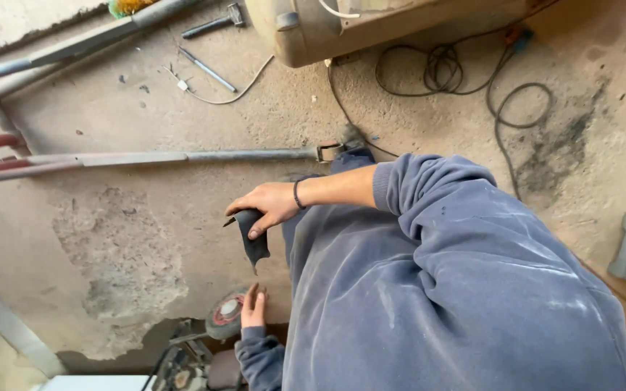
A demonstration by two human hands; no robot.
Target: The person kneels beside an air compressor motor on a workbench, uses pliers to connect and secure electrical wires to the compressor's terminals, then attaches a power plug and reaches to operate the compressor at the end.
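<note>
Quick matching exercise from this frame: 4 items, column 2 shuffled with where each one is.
Column 1:
1. dark sheet piece
2. grinder disc
3. black cable coil
4. hammer

Column 2:
A. on the floor at the top, right of the tan tank
B. on the floor at the top edge, left of the tank
C. pinched in the right hand, hanging down
D. low in the frame, by the left hand

Pairs: 1-C, 2-D, 3-A, 4-B
</note>
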